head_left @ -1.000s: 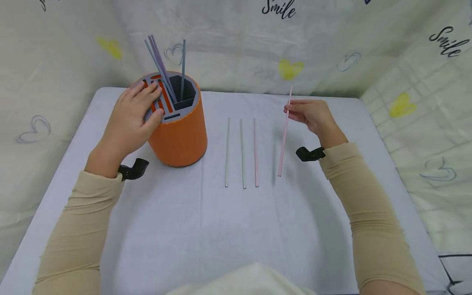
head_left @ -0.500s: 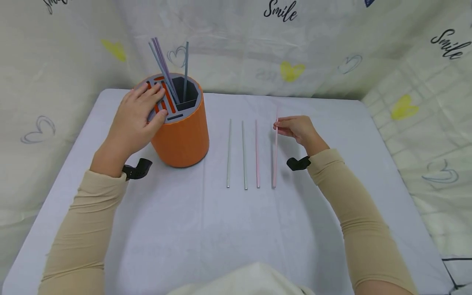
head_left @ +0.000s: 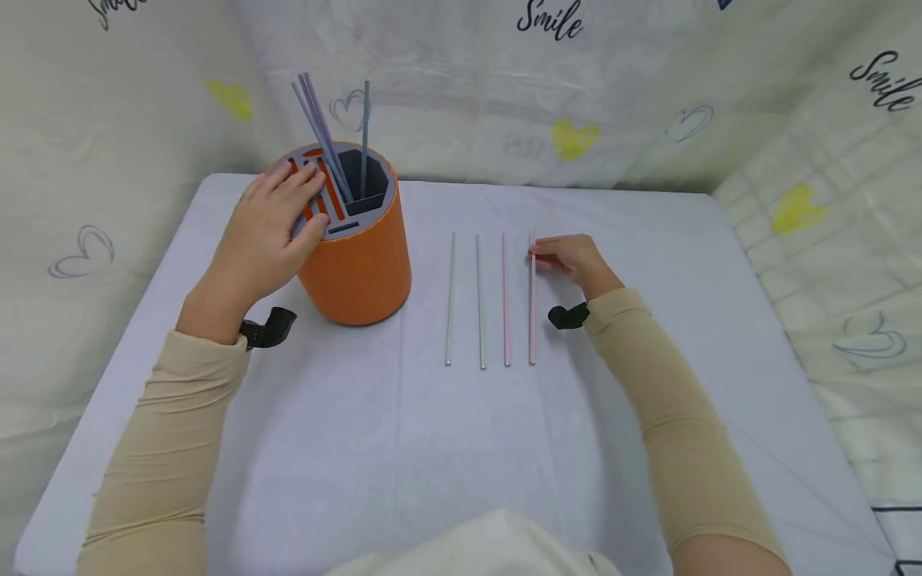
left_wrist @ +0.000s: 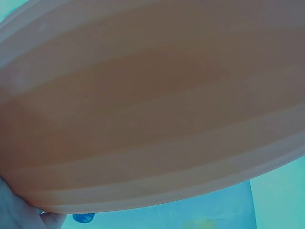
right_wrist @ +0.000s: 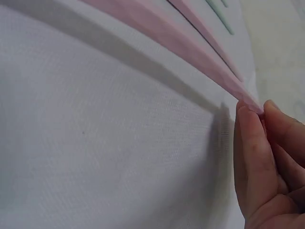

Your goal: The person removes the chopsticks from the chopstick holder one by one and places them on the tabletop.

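Observation:
My left hand [head_left: 270, 232] rests on the slotted grey top of an orange utensil holder [head_left: 356, 280], fingers spread over the slots and thumb at the near rim. In the left wrist view the orange wall of the holder [left_wrist: 152, 105] fills most of the picture. My right hand [head_left: 572, 260] pinches a pink chopstick [head_left: 533, 312] near its far end, between thumb and fingertips. The right wrist view shows this chopstick [right_wrist: 190, 55] close over the white cloth, its shadow beside it. To its left lie another pink chopstick [head_left: 506, 304] and two pale green chopsticks [head_left: 480, 312], roughly parallel.
Purple chopsticks [head_left: 317, 112] and blue-grey chopsticks [head_left: 366, 120] stand in the holder's open compartment. A white cloth [head_left: 432, 464] covers the table. Behind it hangs a pale curtain [head_left: 461, 96] with hearts and lettering.
My right hand has moved left and toward me, bringing the pink chopstick down beside the others and nearly parallel to them. My left hand stays on the holder.

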A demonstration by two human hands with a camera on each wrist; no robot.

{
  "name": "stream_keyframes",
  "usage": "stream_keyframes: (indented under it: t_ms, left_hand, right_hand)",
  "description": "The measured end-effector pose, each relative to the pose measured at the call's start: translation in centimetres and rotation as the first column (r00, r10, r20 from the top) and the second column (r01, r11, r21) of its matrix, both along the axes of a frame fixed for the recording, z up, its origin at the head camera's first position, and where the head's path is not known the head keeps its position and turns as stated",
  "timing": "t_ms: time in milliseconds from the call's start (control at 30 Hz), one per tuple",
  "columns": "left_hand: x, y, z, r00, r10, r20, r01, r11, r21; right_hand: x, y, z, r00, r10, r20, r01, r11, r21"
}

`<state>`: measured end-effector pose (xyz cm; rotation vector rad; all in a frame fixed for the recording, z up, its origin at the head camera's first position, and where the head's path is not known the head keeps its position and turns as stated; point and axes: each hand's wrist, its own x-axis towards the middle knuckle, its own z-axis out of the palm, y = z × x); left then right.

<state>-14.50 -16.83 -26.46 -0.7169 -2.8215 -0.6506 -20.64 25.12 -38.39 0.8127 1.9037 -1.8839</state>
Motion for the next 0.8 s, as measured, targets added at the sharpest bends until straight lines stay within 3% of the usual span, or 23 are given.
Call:
stream_keyframes:
  t_ms: [100,167,267,333,367,433,500,567,800]
  left_hand:
    - [0.1,0.0,0.0,1.0,0.007,0.006,-0.007,1.0,-0.003]
    - [0.1,-0.1,0.0,1.0,0.008,0.009,-0.008,1.0,-0.002]
    - [0.0,0.0,0.0,1.0,0.005,0.009,-0.005,1.0,0.002]
    - [0.0,0.0,0.0,1.0,0.003,0.003,-0.003,1.0,0.005]
    - [0.0,0.0,0.0,1.0,0.002,0.001,-0.002,1.0,0.006]
    - [-0.1,-0.1,0.0,1.0,-0.002,-0.006,0.002,1.0,0.005]
    - [-0.2,-0.1,0.2,1.0,-0.013,-0.011,0.013,1.0,-0.004]
    - [-0.3,-0.2,0.3,1.0,-0.025,-0.006,0.025,0.999,-0.021]
    - [-0.2,-0.4,0.5,0.999,-0.039,0.028,0.041,0.997,-0.073]
  right_hand:
    - [-0.1,-0.1,-0.6,1.0,0.028,-0.004,-0.027,0.995,0.095]
    - [-0.1,-0.1,-0.8,0.997,0.071,-0.022,-0.065,0.976,0.209]
    - [-0.1,0.0,-0.7,0.985,0.169,-0.043,-0.135,0.895,0.425]
    - [-0.2,0.1,-0.2,0.978,0.202,-0.055,-0.146,0.846,0.512]
    - [-0.3,0.1,0.2,0.977,0.206,-0.063,-0.143,0.837,0.527]
    - [-0.6,-0.1,0.9,0.976,0.196,-0.096,-0.121,0.852,0.509]
    - [-0.9,-0.7,1.7,0.975,0.173,-0.139,-0.096,0.892,0.441]
    - [-1.3,-1.6,2.6,0.969,0.175,-0.173,-0.094,0.913,0.398]
    - [-2.0,-7.2,6.9,0.929,0.25,-0.275,-0.164,0.94,0.3]
